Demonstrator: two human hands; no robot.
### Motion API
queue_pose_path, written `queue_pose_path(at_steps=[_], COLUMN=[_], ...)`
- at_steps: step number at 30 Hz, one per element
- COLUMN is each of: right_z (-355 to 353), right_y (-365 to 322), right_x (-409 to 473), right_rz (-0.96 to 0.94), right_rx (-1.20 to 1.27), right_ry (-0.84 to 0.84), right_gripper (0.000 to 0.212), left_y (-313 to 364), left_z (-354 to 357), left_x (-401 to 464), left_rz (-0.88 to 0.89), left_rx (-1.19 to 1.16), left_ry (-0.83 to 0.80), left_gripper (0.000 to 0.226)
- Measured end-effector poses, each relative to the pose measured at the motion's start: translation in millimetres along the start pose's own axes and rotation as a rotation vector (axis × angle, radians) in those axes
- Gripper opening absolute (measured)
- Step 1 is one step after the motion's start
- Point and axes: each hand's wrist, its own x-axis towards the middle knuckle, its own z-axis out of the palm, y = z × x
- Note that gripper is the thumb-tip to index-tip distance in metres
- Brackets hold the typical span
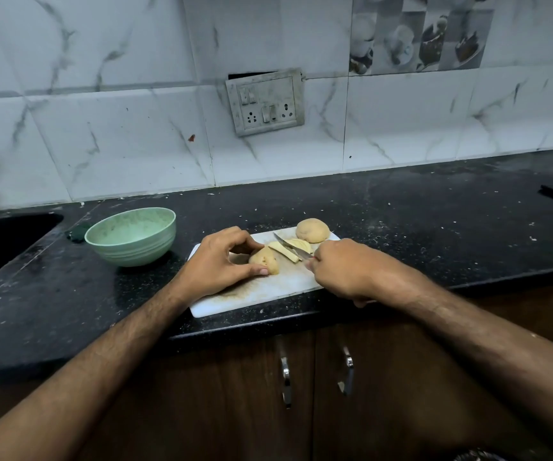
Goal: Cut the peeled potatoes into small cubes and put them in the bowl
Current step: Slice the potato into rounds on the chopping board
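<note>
Fingers [263, 271] of the left hand [216, 264] curl round a peeled potato piece [265, 260], thumb at its near side, pinning it to the white cutting board [268, 289]. The right hand [341, 267] is closed round the handle of a knife [290, 249], the handle itself hidden in the fist; the blade points away and to the left, lying over pale cut slices [288, 249] just beside the held piece. A whole peeled potato [312, 230], tan and rounded, sits at the board's far right corner, apart from the slices. No cubes are visible. The board lies at the front edge of a black speckled counter [401, 211] strewn with small scraps. A pale green ribbed bowl [131, 236] stands on the counter left of the board, near it but not touching. Left of the bowl is a dark sink [2, 241]. On the marble-patterned tiled wall [102, 128] behind, a grimy switch-and-socket plate [265, 101] hangs tilted. No legible writing shows anywhere. Wooden cabinet doors [301, 394] with metal handles lie below.
</note>
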Motion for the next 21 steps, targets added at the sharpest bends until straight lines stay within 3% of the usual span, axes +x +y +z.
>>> queue_pose_path(at_steps=[21], right_z=[5.6], right_y=[-46.6], right_x=[-0.5], right_rz=[-0.036], right_rx=[-0.083], right_ry=[0.015], right_gripper=[0.017], left_y=[-3.7], left_z=[0.4], left_x=[0.5], left_rz=[0.053], left_rx=[0.048], left_ry=[0.014], left_gripper=[0.043])
